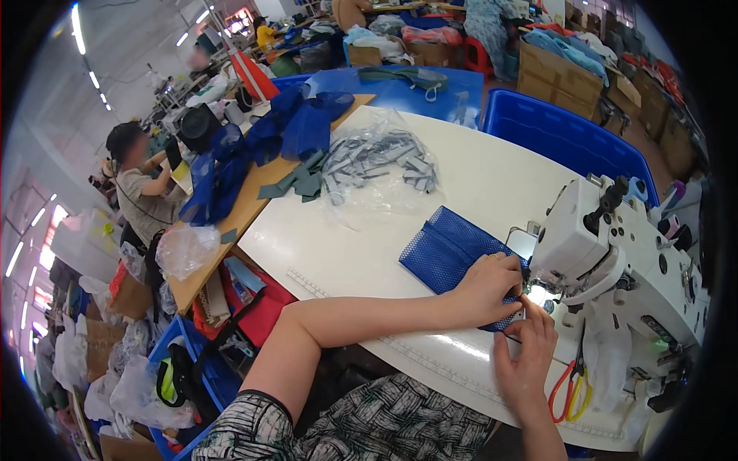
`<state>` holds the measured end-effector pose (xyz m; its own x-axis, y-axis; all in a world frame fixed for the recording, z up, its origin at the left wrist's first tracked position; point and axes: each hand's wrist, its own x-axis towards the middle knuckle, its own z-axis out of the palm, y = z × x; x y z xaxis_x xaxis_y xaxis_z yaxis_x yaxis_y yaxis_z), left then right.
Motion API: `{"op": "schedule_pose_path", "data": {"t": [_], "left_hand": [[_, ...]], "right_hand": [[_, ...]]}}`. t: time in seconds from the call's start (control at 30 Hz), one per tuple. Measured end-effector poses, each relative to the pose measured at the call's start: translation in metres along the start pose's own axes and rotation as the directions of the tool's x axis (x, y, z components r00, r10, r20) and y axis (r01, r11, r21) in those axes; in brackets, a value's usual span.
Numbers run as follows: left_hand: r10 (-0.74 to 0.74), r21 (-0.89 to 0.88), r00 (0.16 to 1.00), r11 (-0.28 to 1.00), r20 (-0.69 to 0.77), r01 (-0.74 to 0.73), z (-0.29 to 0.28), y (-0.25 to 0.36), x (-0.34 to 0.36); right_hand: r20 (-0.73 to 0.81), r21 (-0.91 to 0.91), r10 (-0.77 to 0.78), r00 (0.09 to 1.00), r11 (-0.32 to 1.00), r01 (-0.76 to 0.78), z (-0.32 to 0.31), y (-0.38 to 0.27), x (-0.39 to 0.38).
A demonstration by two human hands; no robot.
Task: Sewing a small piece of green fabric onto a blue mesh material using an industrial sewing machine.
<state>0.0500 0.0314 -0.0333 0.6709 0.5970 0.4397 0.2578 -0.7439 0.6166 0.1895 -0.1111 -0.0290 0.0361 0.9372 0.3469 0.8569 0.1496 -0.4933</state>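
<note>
A folded piece of blue mesh fabric [443, 247] lies on the white sewing table, its right edge under the head of a white sewing machine [578, 230]. My left hand [489, 290] presses on the mesh with curled fingers, gripping its edge close to the lit needle area. Just below it, my right hand [527, 349] has its fingertips on the same edge, near the presser foot. The fingertips of both hands partly hide the fabric there. Scissors [570, 388] with red and yellow handles lie to the right of my right hand.
A clear bag of grey strips [380, 165] sits on the far side of the table [323, 246]. Loose green-grey pieces [302, 178] and blue mesh [219, 180] cover a wooden board at left. Beyond stands a blue bin [569, 127]. A co-worker [142, 180] is at far left.
</note>
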Motion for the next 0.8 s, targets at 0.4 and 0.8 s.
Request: {"op": "schedule_pose_path", "data": {"t": [0.4, 0.8], "left_hand": [[-0.081, -0.006, 0.995, 0.997, 0.062, 0.081, -0.006, -0.005, 0.014], [-0.174, -0.251, 0.967, 0.943, 0.188, 0.219, -0.020, 0.003, 0.013]], "right_hand": [[-0.129, 0.032, -0.019, 0.991, 0.999, 0.024, 0.003, 0.003, 0.001], [-0.150, 0.148, 0.131, 0.980, 0.983, -0.109, 0.004, 0.010, 0.000]]}}
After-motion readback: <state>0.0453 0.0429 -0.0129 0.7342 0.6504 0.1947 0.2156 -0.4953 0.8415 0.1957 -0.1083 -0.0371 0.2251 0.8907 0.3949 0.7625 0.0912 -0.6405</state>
